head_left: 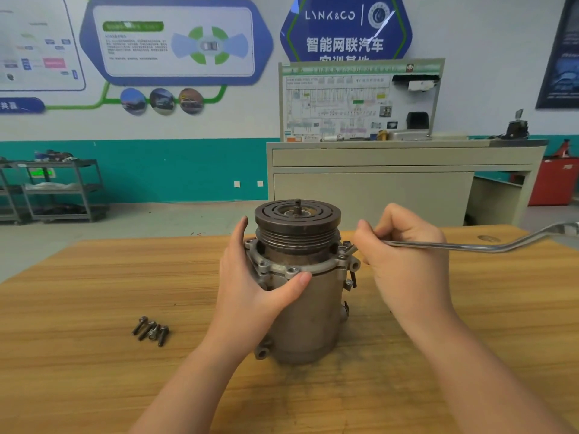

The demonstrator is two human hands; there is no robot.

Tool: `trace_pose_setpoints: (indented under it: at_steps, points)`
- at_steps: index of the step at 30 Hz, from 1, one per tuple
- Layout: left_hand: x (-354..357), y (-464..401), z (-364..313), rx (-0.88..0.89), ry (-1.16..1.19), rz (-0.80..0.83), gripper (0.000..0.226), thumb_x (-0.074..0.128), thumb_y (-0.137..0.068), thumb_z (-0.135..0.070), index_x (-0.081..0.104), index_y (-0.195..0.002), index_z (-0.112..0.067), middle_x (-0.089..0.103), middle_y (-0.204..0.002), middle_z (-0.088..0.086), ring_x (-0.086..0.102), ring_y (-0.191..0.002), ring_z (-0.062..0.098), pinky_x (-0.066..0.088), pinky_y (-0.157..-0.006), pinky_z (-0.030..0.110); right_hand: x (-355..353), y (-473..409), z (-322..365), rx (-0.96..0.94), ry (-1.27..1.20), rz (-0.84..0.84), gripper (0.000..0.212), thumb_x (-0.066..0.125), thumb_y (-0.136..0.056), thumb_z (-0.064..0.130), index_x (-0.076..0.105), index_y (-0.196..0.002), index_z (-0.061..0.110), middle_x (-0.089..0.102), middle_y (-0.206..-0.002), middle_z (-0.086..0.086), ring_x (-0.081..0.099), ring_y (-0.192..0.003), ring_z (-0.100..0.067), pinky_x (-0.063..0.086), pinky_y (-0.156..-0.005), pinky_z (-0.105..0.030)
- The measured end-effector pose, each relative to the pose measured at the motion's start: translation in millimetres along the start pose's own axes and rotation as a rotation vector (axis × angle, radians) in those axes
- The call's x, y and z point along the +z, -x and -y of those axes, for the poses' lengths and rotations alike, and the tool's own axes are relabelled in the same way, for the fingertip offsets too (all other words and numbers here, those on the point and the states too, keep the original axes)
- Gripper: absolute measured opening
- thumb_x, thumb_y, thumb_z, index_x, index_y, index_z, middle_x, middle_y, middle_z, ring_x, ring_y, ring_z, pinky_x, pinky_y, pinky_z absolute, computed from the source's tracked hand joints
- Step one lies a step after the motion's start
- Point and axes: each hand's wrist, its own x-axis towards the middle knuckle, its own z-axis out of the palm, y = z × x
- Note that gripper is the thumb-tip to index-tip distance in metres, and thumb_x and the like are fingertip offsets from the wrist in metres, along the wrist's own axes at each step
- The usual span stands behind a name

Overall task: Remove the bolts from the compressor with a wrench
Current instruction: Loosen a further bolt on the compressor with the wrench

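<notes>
Compressor [302, 296] stands upright on the table [94, 277], pulley up. Left hand [250, 286] grips its left side, thumb across the flange. Right hand [404, 258] holds the wrench [470, 245], fingers curled round the shank, its head seated on a bolt [346, 244] at the right flange. Four loose bolts [151, 331] lie near left.

"LYNK&CO" on blue wall sign [344, 26]

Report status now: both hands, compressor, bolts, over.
Left hand grips compressor. Right hand holds wrench on a flange bolt. Removed bolts lie loose on table. Nothing blocking.
</notes>
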Motion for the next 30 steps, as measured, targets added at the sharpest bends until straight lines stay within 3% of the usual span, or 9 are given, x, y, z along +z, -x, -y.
trace_pose_setpoints:
  at_steps: [5, 8, 11, 15, 19, 22, 24, 27, 30]
  points:
    - [0, -1, 1, -0.001, 0.008, 0.009, 0.116, 0.077, -0.051, -0.072, 0.013, -0.146, -0.053, 0.038, -0.147, -0.013, 0.037, -0.139, 0.012, 0.036, -0.114, 0.047, 1, 1, 7, -0.086, 0.087, -0.003, 0.038, 0.060, -0.083, 0.015, 0.033, -0.056, 0.016, 0.035, -0.056, -0.001, 0.031, -0.049, -0.007, 0.023, -0.046, -0.018]
    - [-1, -1, 2, 0.005, 0.005, 0.009, 0.118, 0.077, -0.053, -0.070, 0.013, -0.149, -0.048, 0.040, -0.146, -0.011, 0.039, -0.138, 0.014, 0.037, -0.114, 0.046, 9, 9, 17, -0.289, 0.215, 0.059, 0.053, 0.059, -0.080, 0.005, 0.020, -0.061, 0.036, 0.038, -0.056, 0.010, 0.036, -0.049, 0.003, 0.024, -0.046, -0.006]
    - [-1, 0, 1, 0.008, 0.000, 0.013, 0.118, 0.077, -0.053, -0.069, 0.013, -0.150, -0.047, 0.040, -0.147, -0.010, 0.039, -0.138, 0.015, 0.036, -0.114, 0.047, 11, 9, 20, -0.334, 0.274, 0.105, 0.055, 0.058, -0.078, 0.004, 0.017, -0.062, 0.037, 0.035, -0.052, 0.014, 0.038, -0.050, 0.009, 0.023, -0.046, -0.001]
    - [-1, 0, 0, -0.005, 0.005, 0.008, 0.119, 0.076, -0.051, -0.071, 0.013, -0.149, -0.048, 0.038, -0.149, -0.010, 0.037, -0.139, 0.013, 0.035, -0.115, 0.047, -6, -13, 1, 0.000, 0.006, 0.171, 0.038, 0.065, -0.085, 0.015, 0.039, -0.056, 0.018, 0.042, -0.050, 0.002, 0.036, -0.043, -0.003, 0.028, -0.043, -0.011]
    - [-1, 0, -1, -0.011, -0.011, 0.011, 0.118, 0.074, -0.051, -0.071, 0.012, -0.149, -0.048, 0.037, -0.149, -0.011, 0.035, -0.140, 0.012, 0.034, -0.116, 0.047, -14, -27, -19, 0.502, -0.643, 0.317, 0.037, 0.071, -0.077, 0.008, 0.048, -0.053, 0.023, 0.048, -0.044, 0.000, 0.036, -0.031, -0.007, 0.028, -0.035, -0.015]
    - [-1, 1, -2, -0.010, -0.028, 0.005, 0.118, 0.074, -0.051, -0.071, 0.013, -0.149, -0.048, 0.038, -0.149, -0.011, 0.035, -0.139, 0.011, 0.034, -0.116, 0.047, -11, -29, -32, 0.846, -0.926, 0.395, 0.024, 0.070, -0.070, 0.010, 0.051, -0.057, 0.016, 0.047, -0.046, 0.001, 0.037, -0.031, -0.002, 0.026, -0.030, -0.013]
    - [-1, 1, -2, -0.009, -0.034, 0.000, 0.118, 0.074, -0.051, -0.071, 0.014, -0.150, -0.046, 0.039, -0.148, -0.010, 0.036, -0.139, 0.011, 0.035, -0.115, 0.047, -7, -27, -36, 0.919, -1.038, 0.358, 0.025, 0.069, -0.071, 0.008, 0.048, -0.058, 0.017, 0.047, -0.046, 0.003, 0.037, -0.030, 0.000, 0.025, -0.029, -0.011]
    - [-1, 1, -1, -0.011, -0.034, 0.000, 0.119, 0.074, -0.051, -0.071, 0.014, -0.150, -0.045, 0.039, -0.147, -0.010, 0.037, -0.138, 0.012, 0.036, -0.114, 0.047, -4, -26, -36, 0.862, -1.144, 0.167, 0.036, 0.068, -0.071, 0.007, 0.041, -0.053, 0.020, 0.047, -0.044, 0.004, 0.036, -0.029, 0.000, 0.024, -0.027, -0.012]
    - [-1, 1, -1, -0.011, -0.024, 0.003, 0.116, 0.076, -0.052, -0.070, 0.015, -0.148, -0.049, 0.040, -0.147, -0.011, 0.038, -0.137, 0.012, 0.037, -0.114, 0.046, -9, -26, -31, 0.662, -0.964, 0.023, 0.048, 0.066, -0.082, 0.002, 0.039, -0.048, 0.022, 0.046, -0.044, 0.001, 0.035, -0.030, -0.004, 0.023, -0.031, -0.013]
